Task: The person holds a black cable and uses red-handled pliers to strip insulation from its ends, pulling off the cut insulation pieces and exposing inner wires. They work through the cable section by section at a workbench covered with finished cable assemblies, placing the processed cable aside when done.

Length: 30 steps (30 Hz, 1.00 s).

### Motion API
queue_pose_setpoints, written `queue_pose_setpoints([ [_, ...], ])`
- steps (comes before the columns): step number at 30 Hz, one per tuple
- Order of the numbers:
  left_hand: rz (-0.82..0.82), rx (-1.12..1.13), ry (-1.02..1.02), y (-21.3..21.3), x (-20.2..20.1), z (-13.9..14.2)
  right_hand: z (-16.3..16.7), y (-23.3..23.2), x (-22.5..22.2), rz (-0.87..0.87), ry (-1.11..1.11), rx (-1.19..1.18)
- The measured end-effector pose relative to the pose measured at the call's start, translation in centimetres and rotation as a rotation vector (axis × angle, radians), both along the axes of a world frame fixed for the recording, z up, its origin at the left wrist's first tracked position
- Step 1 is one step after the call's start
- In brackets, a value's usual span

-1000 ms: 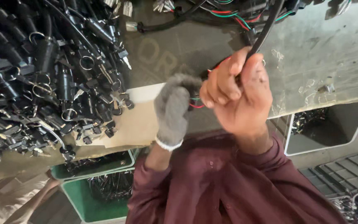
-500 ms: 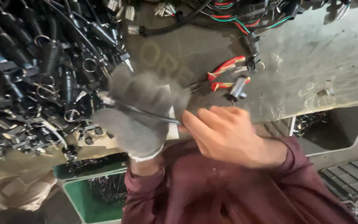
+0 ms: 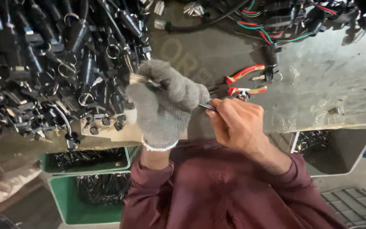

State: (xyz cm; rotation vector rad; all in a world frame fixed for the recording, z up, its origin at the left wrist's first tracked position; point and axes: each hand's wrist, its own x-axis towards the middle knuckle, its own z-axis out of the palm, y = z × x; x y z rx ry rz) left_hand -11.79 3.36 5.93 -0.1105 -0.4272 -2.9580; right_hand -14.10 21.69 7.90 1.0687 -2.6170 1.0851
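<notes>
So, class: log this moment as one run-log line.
left hand: grey knit glove, grips thin dark cable | right hand: bare, pinches cable | red-handled pliers: on bench

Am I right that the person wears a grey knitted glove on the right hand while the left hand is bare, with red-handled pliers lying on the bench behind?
Not quite: the head view shows the grey glove on the left hand and the right hand bare. The red-handled pliers do lie on the bench behind.
</notes>
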Motion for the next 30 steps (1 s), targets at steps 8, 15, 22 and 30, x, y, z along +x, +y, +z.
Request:
queue_pose_setpoints([
  [8,0.065,-0.117,-0.096,-1.3,0.1,-1.4,0.4,0.6,0.7,0.053,0.050,0.275],
  [15,-0.020,-0.079,-0.122,-1.5,0.2,-4.3,2.2,0.5,-0.3,-0.091,0.079,0.388],
  [22,-0.037,-0.361,-0.234,-0.4,2.3,-3.2,2.7,-3.4,-1.3,-0.010,0.026,-0.209],
  [30,0.054,-0.565,-0.263,-1.0,1.6,-1.2,0.6,-4.3,-1.2,0.009,-0.003,-0.381],
])
